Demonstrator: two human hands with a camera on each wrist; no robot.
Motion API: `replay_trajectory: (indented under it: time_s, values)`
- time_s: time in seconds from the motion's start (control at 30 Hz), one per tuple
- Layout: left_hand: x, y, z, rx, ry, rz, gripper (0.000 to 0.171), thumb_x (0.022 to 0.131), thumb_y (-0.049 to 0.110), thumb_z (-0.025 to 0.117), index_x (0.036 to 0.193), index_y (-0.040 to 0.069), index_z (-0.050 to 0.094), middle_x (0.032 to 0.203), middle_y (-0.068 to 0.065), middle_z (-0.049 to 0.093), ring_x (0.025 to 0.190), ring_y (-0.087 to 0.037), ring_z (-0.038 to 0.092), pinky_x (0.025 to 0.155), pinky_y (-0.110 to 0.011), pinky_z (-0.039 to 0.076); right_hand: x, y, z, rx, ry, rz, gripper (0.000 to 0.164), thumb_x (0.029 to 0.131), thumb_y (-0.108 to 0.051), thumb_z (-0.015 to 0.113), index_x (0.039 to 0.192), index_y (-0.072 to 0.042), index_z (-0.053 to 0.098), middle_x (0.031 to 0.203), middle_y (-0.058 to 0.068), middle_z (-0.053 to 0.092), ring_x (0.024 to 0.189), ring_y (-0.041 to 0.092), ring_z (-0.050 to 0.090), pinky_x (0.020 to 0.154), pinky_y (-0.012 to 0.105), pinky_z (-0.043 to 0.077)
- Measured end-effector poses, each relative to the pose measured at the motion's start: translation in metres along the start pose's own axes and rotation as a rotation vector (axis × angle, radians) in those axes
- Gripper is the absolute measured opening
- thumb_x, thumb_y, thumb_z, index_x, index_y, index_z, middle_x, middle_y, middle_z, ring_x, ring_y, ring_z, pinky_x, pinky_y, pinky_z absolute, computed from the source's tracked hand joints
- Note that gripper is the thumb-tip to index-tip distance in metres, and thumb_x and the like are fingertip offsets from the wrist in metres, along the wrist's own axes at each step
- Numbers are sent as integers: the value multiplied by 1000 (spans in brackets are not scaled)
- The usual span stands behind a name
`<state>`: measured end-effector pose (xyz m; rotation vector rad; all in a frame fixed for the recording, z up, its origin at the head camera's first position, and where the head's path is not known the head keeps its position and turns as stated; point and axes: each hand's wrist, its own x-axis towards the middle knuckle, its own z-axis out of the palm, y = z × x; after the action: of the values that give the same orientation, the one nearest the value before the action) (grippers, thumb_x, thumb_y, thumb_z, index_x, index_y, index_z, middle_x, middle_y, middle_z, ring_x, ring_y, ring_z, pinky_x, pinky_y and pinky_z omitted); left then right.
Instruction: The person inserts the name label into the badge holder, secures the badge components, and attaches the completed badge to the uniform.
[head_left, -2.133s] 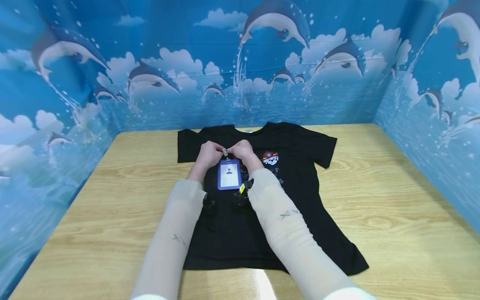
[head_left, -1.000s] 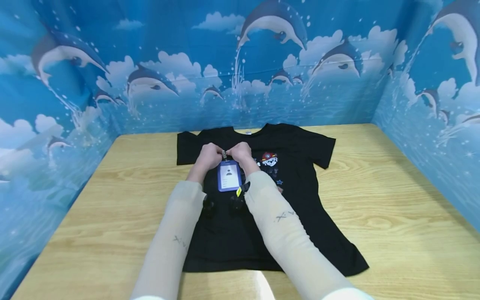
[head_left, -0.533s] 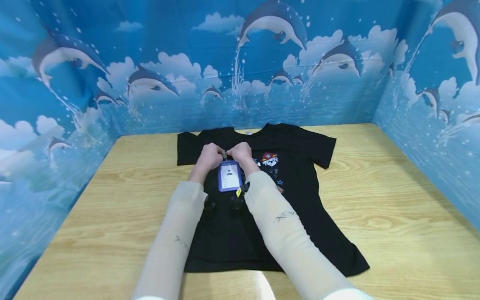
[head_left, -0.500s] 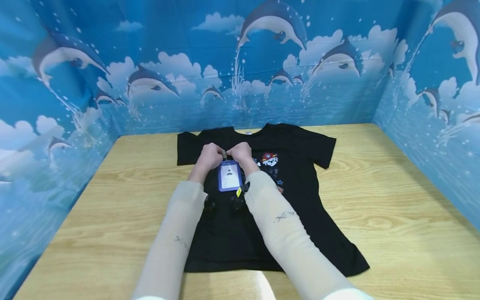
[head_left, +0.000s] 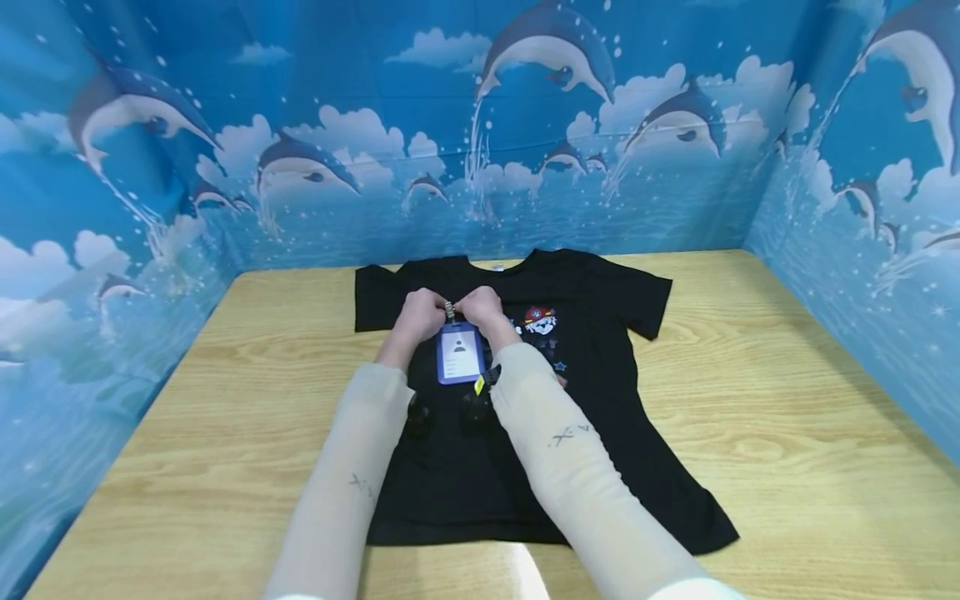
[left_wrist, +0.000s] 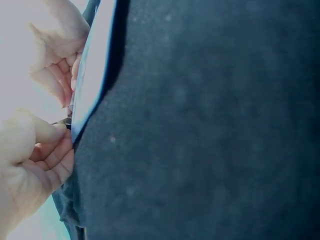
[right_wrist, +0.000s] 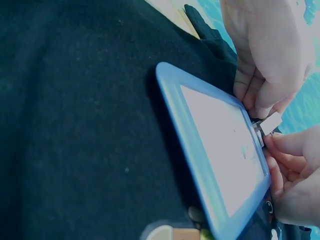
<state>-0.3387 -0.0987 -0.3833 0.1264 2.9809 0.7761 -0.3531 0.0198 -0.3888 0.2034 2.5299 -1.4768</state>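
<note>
A blue-framed ID badge (head_left: 460, 354) with a white card lies over the left chest of a black T-shirt (head_left: 465, 475). At its top is a small metal-looking clip (head_left: 449, 312), with a pale tab (right_wrist: 271, 123) standing up in the right wrist view. My left hand (head_left: 420, 317) pinches the clip from the left side, thumb and fingers curled. From the right, my right hand (head_left: 482, 307) pinches its other side with thumb and forefinger. The fingertips of both hands nearly meet there. How the clip sits on the cloth is hidden by the fingers.
The shirt is spread flat on a wood-grain table (head_left: 247, 400), collar away from me. A cartoon dog print (head_left: 539, 320) shows right of my right hand. A dolphin-patterned backdrop (head_left: 420, 125) walls the table at the back and sides.
Over two seconds the right hand and forearm have shifted slightly left, and the clip looks darker than at first. Both hands stay at the clip; almost nothing differs in the last half second.
</note>
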Motion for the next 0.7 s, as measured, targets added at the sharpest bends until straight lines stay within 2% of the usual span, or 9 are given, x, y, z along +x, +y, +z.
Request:
replay_trajectory:
  time_s: [0.27,0.5,0.6,0.7]
  values:
    - [2,-1,0,-27,-23,-31,23,89,5,52,104,-1,68,108,-15,64,97,-25,56,86,-37,45,-2,0,-3,-31,-31,-10,20,90,-16,59,98,-2,70,110,10,62,89,22,54,75,32,44]
    - [-1,0,-2,-39,-19,-35,26,90,6,51,110,-2,64,112,-16,61,101,-27,55,89,-39,43,-2,1,-8,-81,-54,-61,20,90,-18,60,94,-2,70,94,9,62,80,20,53,65,28,41]
    - [-5,0,-5,-21,14,-4,28,90,7,51,113,-3,62,114,-17,61,105,-28,55,91,-39,42,-1,0,-13,-126,-46,-111,22,90,-21,60,96,-3,71,92,9,63,84,20,55,69,30,44]
    - [-9,-2,-10,7,56,24,31,88,6,51,117,-4,59,117,-19,59,108,-30,54,92,-41,41,1,1,-21,-202,-11,-197,24,91,-22,57,102,-5,70,100,8,65,95,21,57,80,32,46]
